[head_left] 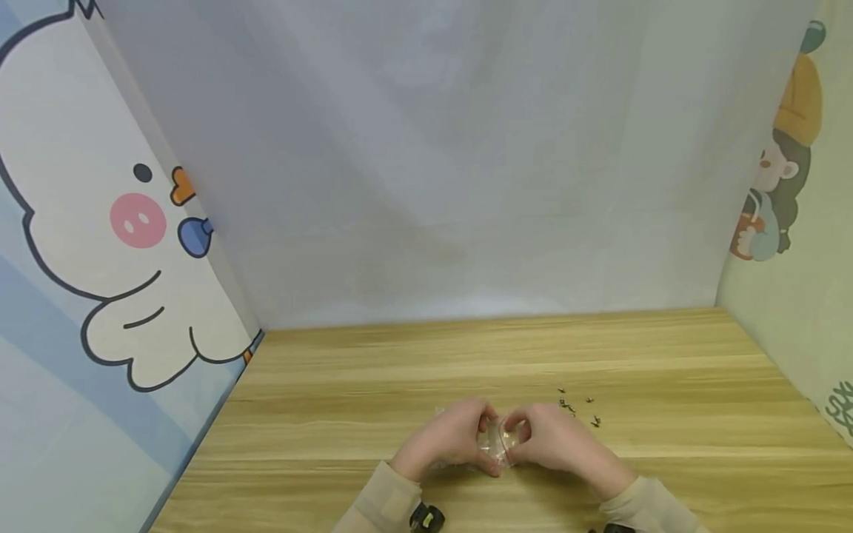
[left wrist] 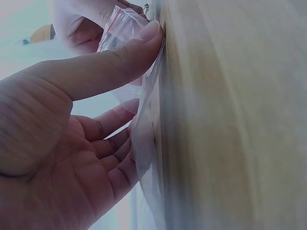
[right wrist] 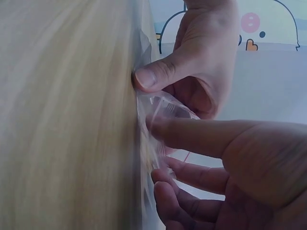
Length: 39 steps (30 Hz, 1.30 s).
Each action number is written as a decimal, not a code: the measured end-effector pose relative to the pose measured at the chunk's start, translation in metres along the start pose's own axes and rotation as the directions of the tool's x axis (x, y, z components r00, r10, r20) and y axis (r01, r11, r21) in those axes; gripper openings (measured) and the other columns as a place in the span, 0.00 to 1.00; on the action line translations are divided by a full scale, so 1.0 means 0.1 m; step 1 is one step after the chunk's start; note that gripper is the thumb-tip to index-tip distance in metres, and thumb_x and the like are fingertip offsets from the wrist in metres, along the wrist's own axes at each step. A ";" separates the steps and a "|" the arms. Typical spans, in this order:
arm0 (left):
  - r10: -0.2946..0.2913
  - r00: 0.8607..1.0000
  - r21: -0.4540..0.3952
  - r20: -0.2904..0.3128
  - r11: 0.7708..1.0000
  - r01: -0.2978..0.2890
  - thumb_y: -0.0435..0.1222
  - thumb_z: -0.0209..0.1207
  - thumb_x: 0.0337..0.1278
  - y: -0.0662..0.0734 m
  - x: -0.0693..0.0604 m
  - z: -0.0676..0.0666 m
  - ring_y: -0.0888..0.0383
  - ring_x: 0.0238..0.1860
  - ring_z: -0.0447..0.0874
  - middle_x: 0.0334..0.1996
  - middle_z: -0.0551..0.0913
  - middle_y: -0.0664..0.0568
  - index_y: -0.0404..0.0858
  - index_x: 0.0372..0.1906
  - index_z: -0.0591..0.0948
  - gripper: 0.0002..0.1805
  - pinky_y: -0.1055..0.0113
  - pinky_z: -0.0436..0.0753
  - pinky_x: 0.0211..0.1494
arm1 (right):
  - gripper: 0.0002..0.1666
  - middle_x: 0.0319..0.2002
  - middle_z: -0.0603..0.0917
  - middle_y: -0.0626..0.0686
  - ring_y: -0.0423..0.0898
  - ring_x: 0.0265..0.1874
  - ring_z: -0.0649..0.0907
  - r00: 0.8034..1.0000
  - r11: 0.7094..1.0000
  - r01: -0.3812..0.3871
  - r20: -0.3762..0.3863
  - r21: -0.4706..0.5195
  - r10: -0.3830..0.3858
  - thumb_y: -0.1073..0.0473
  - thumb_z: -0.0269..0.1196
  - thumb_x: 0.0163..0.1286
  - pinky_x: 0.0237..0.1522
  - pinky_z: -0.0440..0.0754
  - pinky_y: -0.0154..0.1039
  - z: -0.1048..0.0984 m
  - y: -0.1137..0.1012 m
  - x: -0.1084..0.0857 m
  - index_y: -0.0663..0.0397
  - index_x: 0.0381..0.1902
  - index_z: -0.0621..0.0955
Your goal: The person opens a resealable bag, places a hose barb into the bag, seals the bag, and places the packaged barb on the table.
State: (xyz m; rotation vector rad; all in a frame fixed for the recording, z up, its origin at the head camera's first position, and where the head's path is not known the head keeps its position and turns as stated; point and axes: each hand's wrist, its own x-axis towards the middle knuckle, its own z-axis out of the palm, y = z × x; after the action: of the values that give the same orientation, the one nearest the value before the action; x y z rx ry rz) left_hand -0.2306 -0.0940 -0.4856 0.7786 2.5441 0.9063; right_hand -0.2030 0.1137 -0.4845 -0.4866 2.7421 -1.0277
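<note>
A clear plastic zip bag (head_left: 492, 443) with a red line along its mouth lies low over the wooden table between both hands. My left hand (head_left: 453, 437) holds its left part; in the left wrist view the thumb (left wrist: 139, 45) lies over the film (left wrist: 146, 139), with the fingers bent behind it. From the other side my right hand (head_left: 560, 438) pinches the bag near the red line. The right wrist view shows that thumb (right wrist: 187, 134) against the crinkled plastic (right wrist: 165, 106) and the fingers curled under it. Whether anything lies inside the bag, I cannot tell.
Several small dark metal pieces (head_left: 596, 421) lie scattered on the wooden table (head_left: 333, 385) just beyond the right hand. A pale grey curtain (head_left: 453, 185) closes off the back. Printed cartoon panels stand left (head_left: 80, 148) and right (head_left: 800, 296).
</note>
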 end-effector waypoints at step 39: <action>-0.019 1.000 0.017 -0.010 1.000 0.019 0.35 0.88 0.36 0.03 -0.02 0.01 0.64 0.36 0.72 0.38 0.75 0.57 0.34 0.56 0.81 0.38 0.70 0.77 0.44 | 0.23 0.27 0.83 0.45 0.43 0.27 0.81 0.999 1.000 0.011 0.043 0.026 -0.012 0.62 0.84 0.51 0.32 0.80 0.43 -0.23 0.05 -0.06 0.53 0.44 0.87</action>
State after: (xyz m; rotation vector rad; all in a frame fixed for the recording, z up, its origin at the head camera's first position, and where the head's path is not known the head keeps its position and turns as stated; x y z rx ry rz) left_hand -0.2276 -0.0924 -0.4838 0.7557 2.5665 0.8852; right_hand -0.2053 0.1335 -0.4705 -0.5145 2.6883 -1.0420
